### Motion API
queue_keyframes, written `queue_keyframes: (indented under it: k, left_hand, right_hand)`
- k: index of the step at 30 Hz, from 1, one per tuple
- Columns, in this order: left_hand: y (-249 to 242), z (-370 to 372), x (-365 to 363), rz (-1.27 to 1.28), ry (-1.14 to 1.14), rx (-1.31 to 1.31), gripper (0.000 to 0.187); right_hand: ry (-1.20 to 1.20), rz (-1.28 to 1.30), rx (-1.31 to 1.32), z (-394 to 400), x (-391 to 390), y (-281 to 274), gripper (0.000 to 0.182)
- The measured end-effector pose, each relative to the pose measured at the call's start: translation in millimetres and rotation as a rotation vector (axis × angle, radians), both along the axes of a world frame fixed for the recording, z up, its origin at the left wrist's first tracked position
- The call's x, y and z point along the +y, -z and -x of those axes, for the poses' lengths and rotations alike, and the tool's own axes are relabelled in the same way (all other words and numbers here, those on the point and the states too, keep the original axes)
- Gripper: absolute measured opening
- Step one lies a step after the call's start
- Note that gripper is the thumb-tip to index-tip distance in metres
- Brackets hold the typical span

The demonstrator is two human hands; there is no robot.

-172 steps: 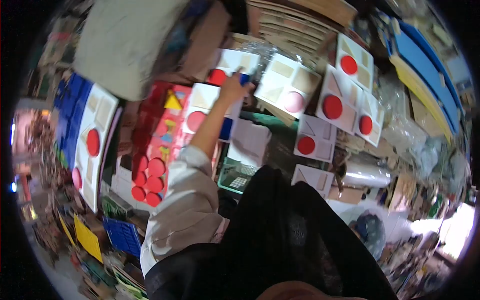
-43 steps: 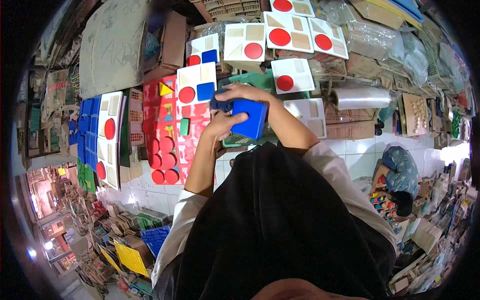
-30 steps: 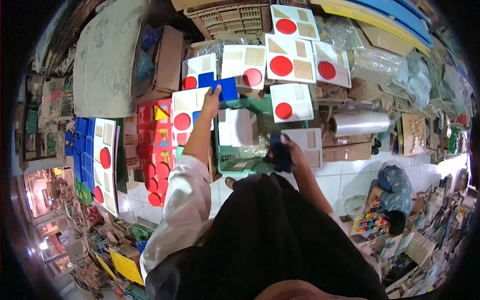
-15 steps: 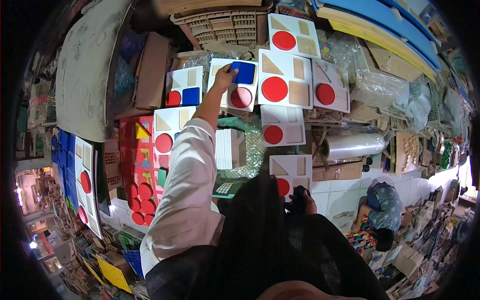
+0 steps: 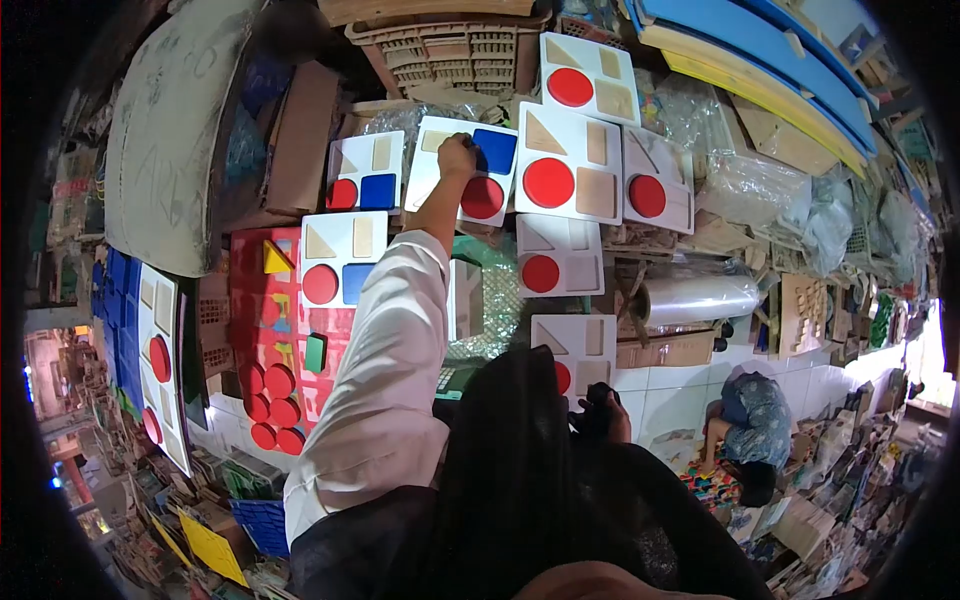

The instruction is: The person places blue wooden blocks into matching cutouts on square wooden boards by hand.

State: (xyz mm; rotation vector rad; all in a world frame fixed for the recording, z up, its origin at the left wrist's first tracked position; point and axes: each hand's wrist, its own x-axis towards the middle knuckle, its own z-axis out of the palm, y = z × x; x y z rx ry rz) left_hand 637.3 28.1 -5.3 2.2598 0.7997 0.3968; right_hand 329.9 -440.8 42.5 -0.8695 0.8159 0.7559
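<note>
My left hand (image 5: pixel 457 156), at the end of a white sleeve, reaches over a white board (image 5: pixel 424 166). Its fingers are bent in against the left edge of a blue square (image 5: pixel 495 151), which lies in the board's upper right corner. A red disc (image 5: pixel 482 198) sits below the square, beside my wrist. Low down near my body, my right hand (image 5: pixel 617 418) is closed round a small black object (image 5: pixel 598 396), whose details are too dark to tell. Another white board (image 5: pixel 573 335) with a red disc lies just above it.
More white boards (image 5: pixel 590 130) with red discs lie around. At the left, a red surface (image 5: pixel 262 330) bears red discs, a yellow triangle (image 5: pixel 276 258) and a green block (image 5: pixel 315 353). A plastic roll (image 5: pixel 700 298) lies right. A person (image 5: pixel 755 420) crouches at the lower right.
My left hand has shifted slightly right and its fingers are more bent, at the blue square's left edge. The view has turned slightly. My right hand still holds the black object.
</note>
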Motion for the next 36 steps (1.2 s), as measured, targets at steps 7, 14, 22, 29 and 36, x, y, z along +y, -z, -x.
queue_keyframes:
  k: [7,14,22,29,36]
  left_hand:
    - [-51,72,-7,0.058,0.155,-0.163,0.019]
    - [-213,267,19,0.452,0.211,-0.323,0.028]
    - [-423,587,271,-0.408,-0.418,-0.609,0.023]
    - [-321,660,513,-0.544,-0.345,0.08,0.055]
    - [-320,606,539,-0.366,-0.435,0.529,0.093]
  right_hand:
    - [-0.019,0.02,0.032,1,23,-31,0.043]
    - [-0.259,-0.047,-0.155,-4,89,-54,0.036]
    - [-0.664,0.215,-0.259,33,197,-41,0.034]
    - [-0.85,0.386,-0.49,99,282,-52,0.035]
    - [-1.045,1.034,-1.285,156,305,-79,0.035]
